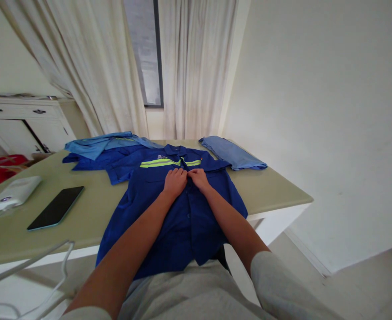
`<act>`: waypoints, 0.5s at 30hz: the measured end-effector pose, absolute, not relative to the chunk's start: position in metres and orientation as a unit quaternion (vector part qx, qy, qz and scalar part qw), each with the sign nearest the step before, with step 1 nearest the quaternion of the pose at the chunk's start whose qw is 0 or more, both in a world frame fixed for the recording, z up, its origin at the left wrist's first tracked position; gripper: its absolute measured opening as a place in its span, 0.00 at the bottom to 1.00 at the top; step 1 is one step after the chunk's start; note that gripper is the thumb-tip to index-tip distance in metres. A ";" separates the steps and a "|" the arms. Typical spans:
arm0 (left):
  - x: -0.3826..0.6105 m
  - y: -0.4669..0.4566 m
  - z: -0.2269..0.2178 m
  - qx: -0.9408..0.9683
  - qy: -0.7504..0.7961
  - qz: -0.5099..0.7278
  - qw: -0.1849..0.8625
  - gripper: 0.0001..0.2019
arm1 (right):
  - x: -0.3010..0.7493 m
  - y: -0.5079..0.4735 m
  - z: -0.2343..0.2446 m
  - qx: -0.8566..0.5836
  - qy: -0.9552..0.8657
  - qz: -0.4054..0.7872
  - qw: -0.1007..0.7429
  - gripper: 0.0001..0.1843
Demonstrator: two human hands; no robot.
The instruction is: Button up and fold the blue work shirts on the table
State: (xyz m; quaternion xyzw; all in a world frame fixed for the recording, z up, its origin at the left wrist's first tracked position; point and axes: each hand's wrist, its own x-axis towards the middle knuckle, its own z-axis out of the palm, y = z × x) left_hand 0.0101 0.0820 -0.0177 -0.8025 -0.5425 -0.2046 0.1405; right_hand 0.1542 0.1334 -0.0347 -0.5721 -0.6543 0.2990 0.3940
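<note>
A dark blue work shirt (172, 222) with a yellow and silver reflective chest stripe lies face up on the table, collar away from me. Its lower part hangs over the near edge toward my lap. My left hand (176, 181) and my right hand (198, 178) meet at the front placket, just below the stripe. Both are closed, with fingers pinched on the shirt's front edges. Whether a button sits between the fingertips is too small to see. Lower on the placket a button (188, 216) shows, and there the two front edges lie apart.
Light blue and blue garments (102, 144) are piled at the back left of the table (276, 191). A folded light blue garment (232, 152) lies at the back right. On the left are a black phone (56, 208), a white device (14, 194) and a white cable (64, 266).
</note>
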 end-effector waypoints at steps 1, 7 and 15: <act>0.011 0.080 -0.017 -0.798 -0.547 -0.208 0.144 0.14 | 0.154 0.133 -0.035 -0.575 -0.648 0.300 0.400 0.11; 0.004 0.078 -0.021 -0.785 -0.574 -0.214 0.093 0.15 | 0.154 0.129 -0.031 -0.557 -0.710 0.234 0.362 0.10; 0.030 0.020 0.051 -0.707 -0.343 -0.573 -0.232 0.18 | 0.156 0.126 -0.030 -0.543 -0.755 0.174 0.324 0.14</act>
